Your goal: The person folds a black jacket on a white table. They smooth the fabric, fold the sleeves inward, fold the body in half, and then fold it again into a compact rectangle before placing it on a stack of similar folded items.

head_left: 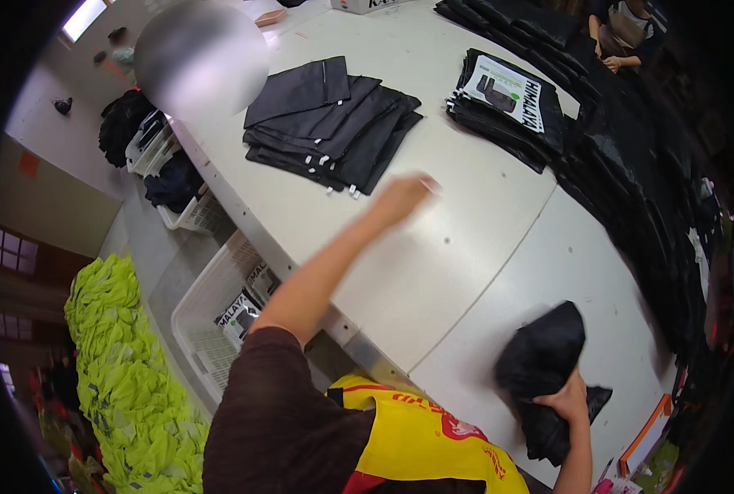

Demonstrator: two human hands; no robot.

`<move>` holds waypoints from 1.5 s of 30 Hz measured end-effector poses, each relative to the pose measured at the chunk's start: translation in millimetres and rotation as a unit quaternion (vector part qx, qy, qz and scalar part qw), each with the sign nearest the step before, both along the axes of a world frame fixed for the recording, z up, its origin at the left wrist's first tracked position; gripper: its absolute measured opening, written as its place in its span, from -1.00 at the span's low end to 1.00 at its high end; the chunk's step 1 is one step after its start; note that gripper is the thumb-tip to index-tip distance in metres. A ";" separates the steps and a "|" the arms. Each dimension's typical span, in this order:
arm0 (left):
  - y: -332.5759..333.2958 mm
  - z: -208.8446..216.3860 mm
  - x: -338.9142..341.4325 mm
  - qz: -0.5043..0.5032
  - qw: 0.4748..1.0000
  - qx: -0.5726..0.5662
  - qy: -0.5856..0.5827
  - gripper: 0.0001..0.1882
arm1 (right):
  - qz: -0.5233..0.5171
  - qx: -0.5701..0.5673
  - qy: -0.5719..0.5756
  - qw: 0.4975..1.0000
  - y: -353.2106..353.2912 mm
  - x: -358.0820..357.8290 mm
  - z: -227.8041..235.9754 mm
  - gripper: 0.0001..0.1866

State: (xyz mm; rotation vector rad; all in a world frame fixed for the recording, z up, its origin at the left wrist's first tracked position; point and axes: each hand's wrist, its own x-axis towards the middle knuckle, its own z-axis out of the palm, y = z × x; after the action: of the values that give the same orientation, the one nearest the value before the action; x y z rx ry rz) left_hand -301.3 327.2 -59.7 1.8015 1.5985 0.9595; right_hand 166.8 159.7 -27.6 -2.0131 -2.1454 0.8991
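Observation:
My left hand (408,199) is over the middle of the table, smeared by motion. A small pale spot shows at its fingertips, and I cannot make out what it is. Nearest to it lies a fanned stack of folded black garments (326,123) with small white tags along the near edge. At the lower right my right hand (568,399) is closed on a bunched black garment (544,354) that rests on the table. The thumb lies across the cloth, and the other fingers are mostly hidden.
Black packets topped by a printed white sheet (507,95) lie at the far right, beside a long row of black garments (614,173). Left of the table (457,305) stand a white basket (194,321) and a lime-green cloth heap (128,370). A person (622,37) sits beyond.

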 end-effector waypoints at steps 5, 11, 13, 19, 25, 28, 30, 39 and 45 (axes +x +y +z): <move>117.8 -33.7 -186.5 0.315 0.900 0.085 0.287 -0.72 | -0.307 -0.062 0.296 0.902 -5.9 71.6 -45.7 -0.10; 197.1 -87.9 -260.1 0.294 0.858 -0.024 0.420 -0.77 | -0.421 -0.052 0.331 0.843 8.7 45.2 -22.5 -0.17; 215.1 -89.8 -259.8 0.307 0.846 -0.065 0.430 -0.75 | -0.436 -0.055 0.329 0.836 16.1 44.2 -20.0 -0.16; 207.8 -91.3 -272.8 0.215 0.777 0.055 0.589 -0.86 | -0.447 -0.052 0.381 0.808 24.6 39.7 -21.5 -0.18; 120.2 -43.3 -137.7 0.078 0.883 0.256 0.384 -0.94 | -0.396 -0.048 0.392 0.829 5.5 81.2 -38.6 -0.19; 18.9 -60.4 -25.1 -0.025 0.921 0.262 0.288 -0.84 | -0.404 -0.036 0.445 0.798 12.0 48.1 -10.2 -0.20; -55.8 -81.6 53.6 -0.135 0.954 0.197 0.183 -0.75 | -0.390 -0.009 0.460 0.798 9.8 54.4 -7.9 -0.25; -199.9 -94.1 187.4 -0.327 0.940 0.099 -0.009 -0.64 | -0.287 0.038 0.432 0.854 0.4 94.5 -18.2 -0.24; -185.6 -82.1 232.8 -0.147 0.977 0.102 0.118 -0.72 | -0.322 0.017 0.474 0.820 -19.0 115.3 -30.0 -0.24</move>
State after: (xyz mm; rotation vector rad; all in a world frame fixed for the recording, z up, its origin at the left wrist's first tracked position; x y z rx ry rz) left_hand -68.5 141.6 -141.9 2.2900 1.3481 0.8188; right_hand 282.1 140.7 -57.6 -1.5281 -0.8615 1.2967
